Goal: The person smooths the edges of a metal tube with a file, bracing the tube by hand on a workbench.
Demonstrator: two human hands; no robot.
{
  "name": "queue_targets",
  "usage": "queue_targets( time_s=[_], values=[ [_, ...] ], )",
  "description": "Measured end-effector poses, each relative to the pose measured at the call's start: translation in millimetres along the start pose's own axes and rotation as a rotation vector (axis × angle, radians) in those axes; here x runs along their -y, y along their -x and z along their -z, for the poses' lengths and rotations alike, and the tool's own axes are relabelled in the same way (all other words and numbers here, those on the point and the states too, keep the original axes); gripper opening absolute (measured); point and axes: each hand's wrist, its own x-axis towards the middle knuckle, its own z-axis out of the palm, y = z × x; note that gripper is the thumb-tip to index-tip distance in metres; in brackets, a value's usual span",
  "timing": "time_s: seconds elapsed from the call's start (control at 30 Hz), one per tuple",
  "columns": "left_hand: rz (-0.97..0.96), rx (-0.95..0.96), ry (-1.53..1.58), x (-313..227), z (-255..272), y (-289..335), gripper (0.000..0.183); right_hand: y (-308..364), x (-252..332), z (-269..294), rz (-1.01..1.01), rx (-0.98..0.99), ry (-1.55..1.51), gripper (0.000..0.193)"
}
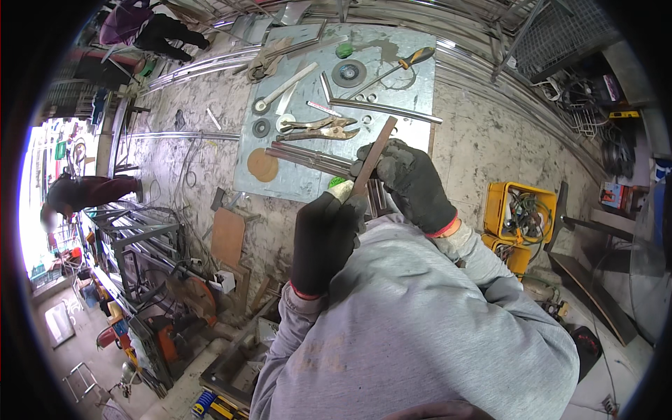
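My gloved left hand (323, 238) and gloved right hand (413, 180) hold a flat, rusty-brown metal strip (374, 155) at a slant over the near edge of a metal-topped table (413, 87). The left fingers close around its lower end, and the right fingers pinch it farther up. Several brown metal strips (308, 156) lie beside my hands. Beyond them rest worn pliers (318, 129), a white marker (323, 108), and a bent steel tube (385, 109). A thin brown disc (262, 164) sits at the left edge.
Farther back are a grinding disc (349, 73) and a yellow-handled screwdriver (399, 66). Yellow crates (498, 210) with cables stand at right. Long metal bars (185, 136) lie on the floor. Two people are at left, one in dark red trousers (105, 192), another in purple (126, 22).
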Motion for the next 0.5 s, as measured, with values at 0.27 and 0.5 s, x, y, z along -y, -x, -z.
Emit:
queue_targets(
  time_s=[0.27, 0.5],
  values=[
    [-0.089, -0.036, -0.162, 18, -6, 6, 0.024, 0, -7, -1, 0.056, -0.045, -0.180, 0.051],
    [-0.213, -0.001, -0.343, 25, -5, 4, 0.025, -6, 34, 0, -0.137, -0.022, -0.427, 0.051]
  ],
)
